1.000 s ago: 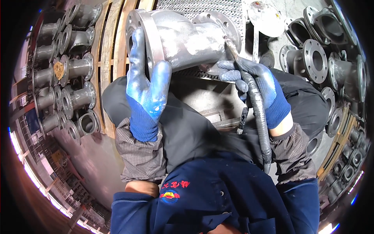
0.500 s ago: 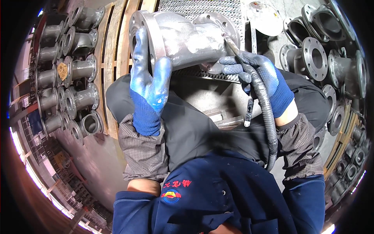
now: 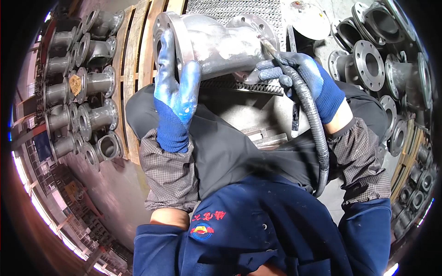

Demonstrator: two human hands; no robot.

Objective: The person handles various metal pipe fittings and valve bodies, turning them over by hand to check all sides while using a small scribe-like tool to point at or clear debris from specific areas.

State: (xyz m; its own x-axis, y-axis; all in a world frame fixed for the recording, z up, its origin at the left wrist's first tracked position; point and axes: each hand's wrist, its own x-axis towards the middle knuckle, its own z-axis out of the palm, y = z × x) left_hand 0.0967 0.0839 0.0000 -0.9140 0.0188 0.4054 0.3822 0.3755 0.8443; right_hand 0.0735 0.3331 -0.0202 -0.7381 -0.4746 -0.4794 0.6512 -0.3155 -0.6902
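Note:
A grey flanged metal casting point(image 3: 216, 43), shaped like a pipe fitting, lies on its side in front of my knees. My left hand point(image 3: 177, 87), in a blue-coated glove, straddles the rim of its left flange point(image 3: 174, 43). The fingers lie along the flange's outer face, and the thumb is on the inner side. My gloved right hand point(image 3: 301, 76) is closed around a slim hand grinder with a black-wrapped hose point(image 3: 313, 124). The grinder's tip point(image 3: 265, 42) meets the casting beside its right flange point(image 3: 264, 27). Under that hand hangs a dark lever-like strip point(image 3: 295, 119).
Ribbed metal grating point(image 3: 235, 8) lies behind and under the casting, next to a wooden pallet point(image 3: 131, 64). Rows of similar castings stand at left point(image 3: 99, 83) and right point(image 3: 368, 64). A pale round disc point(image 3: 306, 20) is at back right; metal bars point(image 3: 264, 138) lie between my legs.
My right hand has shifted slightly left and up, taking the grinder's tip a little up along the casting. My left hand has edged up slightly on the flange. The casting has barely moved.

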